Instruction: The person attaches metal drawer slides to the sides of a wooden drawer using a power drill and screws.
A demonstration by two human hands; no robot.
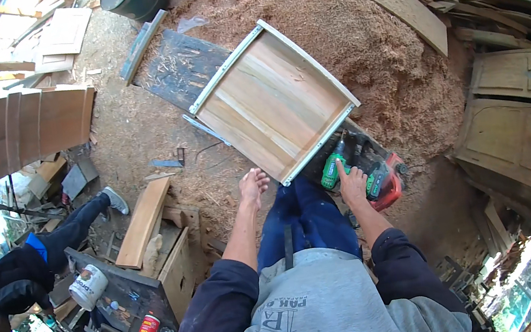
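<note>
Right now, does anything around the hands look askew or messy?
The wooden frame lies at an angle on a dark board, one corner past its edge. Sawdust is heaped beside it. The right hand rests on a green drill; the left hand is empty.

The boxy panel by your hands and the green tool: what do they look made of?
The panel looks like bare, unfinished wood boards, grain showing, with pale, possibly painted edge strips. The green tool under the right hand seems moulded plastic, green and black, slightly glossy.

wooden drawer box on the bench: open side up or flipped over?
Open side up. The wooden drawer box shows its plank bottom framed by raised pale side walls, with nothing inside. The left hand hovers near its corner, apart from it.
</note>
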